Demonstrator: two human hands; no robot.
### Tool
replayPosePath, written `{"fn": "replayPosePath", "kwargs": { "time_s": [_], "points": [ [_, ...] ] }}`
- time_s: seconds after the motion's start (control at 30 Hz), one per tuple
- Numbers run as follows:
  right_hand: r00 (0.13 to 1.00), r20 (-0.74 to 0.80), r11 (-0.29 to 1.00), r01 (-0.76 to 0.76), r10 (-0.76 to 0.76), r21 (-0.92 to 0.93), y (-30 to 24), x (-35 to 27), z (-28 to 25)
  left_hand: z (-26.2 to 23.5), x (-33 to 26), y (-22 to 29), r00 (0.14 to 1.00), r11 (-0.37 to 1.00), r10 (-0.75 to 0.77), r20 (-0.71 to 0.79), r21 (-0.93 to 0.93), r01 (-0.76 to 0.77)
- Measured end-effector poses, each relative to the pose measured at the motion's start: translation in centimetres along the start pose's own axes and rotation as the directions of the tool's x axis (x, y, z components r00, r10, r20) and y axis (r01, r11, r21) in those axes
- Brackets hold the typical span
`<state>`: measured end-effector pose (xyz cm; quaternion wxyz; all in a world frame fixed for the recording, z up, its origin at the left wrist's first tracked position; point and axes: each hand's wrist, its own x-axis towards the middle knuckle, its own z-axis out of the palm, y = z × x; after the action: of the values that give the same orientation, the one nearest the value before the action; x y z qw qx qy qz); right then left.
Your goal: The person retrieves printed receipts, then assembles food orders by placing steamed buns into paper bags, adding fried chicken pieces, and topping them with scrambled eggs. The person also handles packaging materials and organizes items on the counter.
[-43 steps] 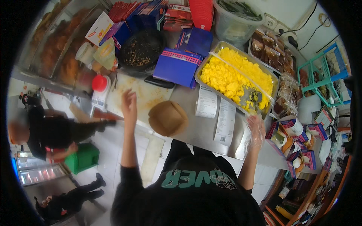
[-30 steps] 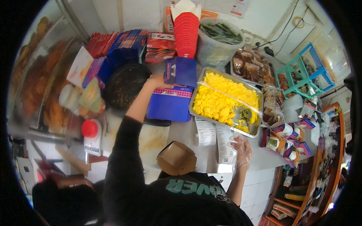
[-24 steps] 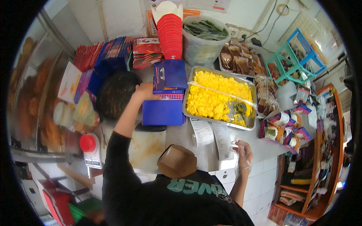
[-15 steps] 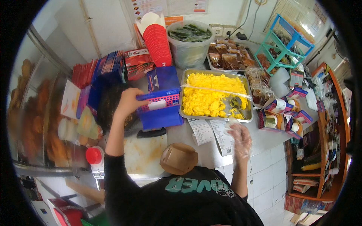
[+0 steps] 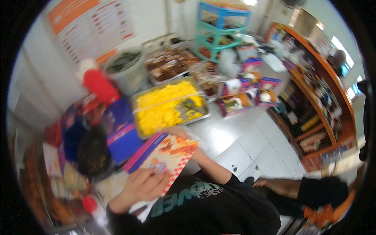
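Handling the flat carton point(image 5: 172, 154) seems the current step, the left hand point(image 5: 144, 186) clamping its grip on it by the counter point(image 5: 223, 127)'s near edge; the half-hidden right hand point(image 5: 177, 132)'s I cannot tell; steady support seems needed next.

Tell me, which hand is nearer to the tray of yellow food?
The right hand, beside the tray and partly behind the printed cardboard. The left hand is farther off, at the cardboard's lower left edge.
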<state>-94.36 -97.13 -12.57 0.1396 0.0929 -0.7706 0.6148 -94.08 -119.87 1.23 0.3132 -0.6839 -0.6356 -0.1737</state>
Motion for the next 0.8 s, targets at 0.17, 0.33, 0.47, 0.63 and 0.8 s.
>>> {"fn": "replayPosePath", "kwargs": {
  "time_s": [0.17,0.33,0.47,0.63,0.8],
  "points": [
    [0.96,-0.045,0.961,-0.277,0.277,-0.001,-1.2,-4.1,-2.4,1.1,0.3,-1.0,0.991,1.0,-0.02,-0.135,0.02,0.023],
    [0.979,-0.183,0.867,0.017,0.086,0.498,-0.6,-6.0,-1.9,2.0,0.6,0.1,0.963,0.963,0.264,0.05,-0.063,-0.26],
    [0.969,-0.182,0.874,-0.059,0.166,0.483,0.4,-8.2,-3.1,5.4,-0.8,-1.3,0.939,0.932,-0.31,-0.148,-0.245,0.269],
    [0.945,-0.223,0.963,-0.202,0.24,0.178,-5.7,-11.1,-6.5,12.9,-6.7,-3.6,0.543,0.334,-0.821,0.177,-0.623,0.708],
    [0.866,-0.028,0.679,-0.371,0.499,0.634,-7.4,-13.1,-12.8,9.5,-9.3,-3.5,0.339,-0.181,0.024,0.94,-0.33,0.927]
  ]
}}
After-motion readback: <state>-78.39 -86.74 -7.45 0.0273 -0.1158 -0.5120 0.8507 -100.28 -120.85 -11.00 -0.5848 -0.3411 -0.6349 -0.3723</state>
